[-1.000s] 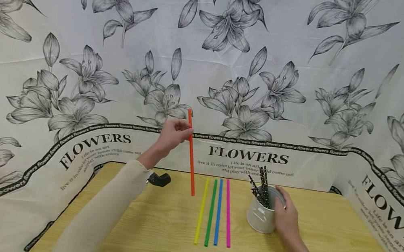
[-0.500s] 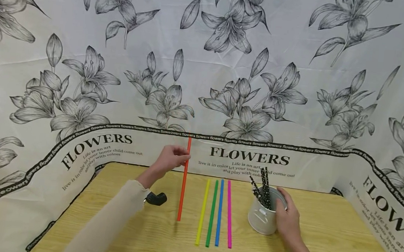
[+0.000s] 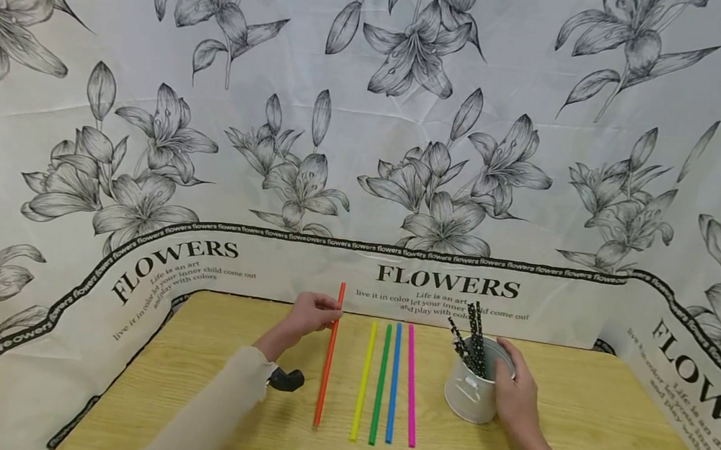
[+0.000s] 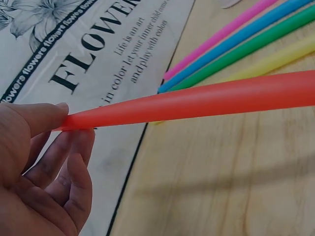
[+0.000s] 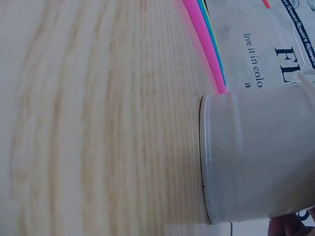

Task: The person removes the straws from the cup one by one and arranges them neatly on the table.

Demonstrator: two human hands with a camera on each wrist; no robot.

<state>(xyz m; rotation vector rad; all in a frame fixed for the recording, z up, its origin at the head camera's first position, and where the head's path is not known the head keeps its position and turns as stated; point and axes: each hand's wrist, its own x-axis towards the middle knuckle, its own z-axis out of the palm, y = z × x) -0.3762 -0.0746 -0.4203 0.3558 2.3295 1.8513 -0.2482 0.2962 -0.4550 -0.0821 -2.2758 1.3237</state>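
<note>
My left hand (image 3: 313,313) pinches a red straw (image 3: 326,374) near its far end, between thumb and fingertips. In the left wrist view the red straw (image 4: 197,102) runs out to the right, and a shadow lies on the wood below it. To its right on the table lie a yellow straw (image 3: 363,381), a green straw (image 3: 380,386), a blue straw (image 3: 394,384) and a pink straw (image 3: 412,386), side by side. My right hand (image 3: 517,392) grips a white metal bucket (image 3: 466,400) by its right side and rim. Several black straws with white dots (image 3: 475,345) lean inside it.
The light wooden table (image 3: 239,402) meets a white flower-printed cloth (image 3: 304,270) at the back and sides. Black wrist devices (image 3: 286,379) are worn on both wrists. Bare wood lies in front of the straws.
My left hand has come down and toward me with the red straw, from in front of the cloth to low over the table beside the yellow straw. The right hand and bucket stay put.
</note>
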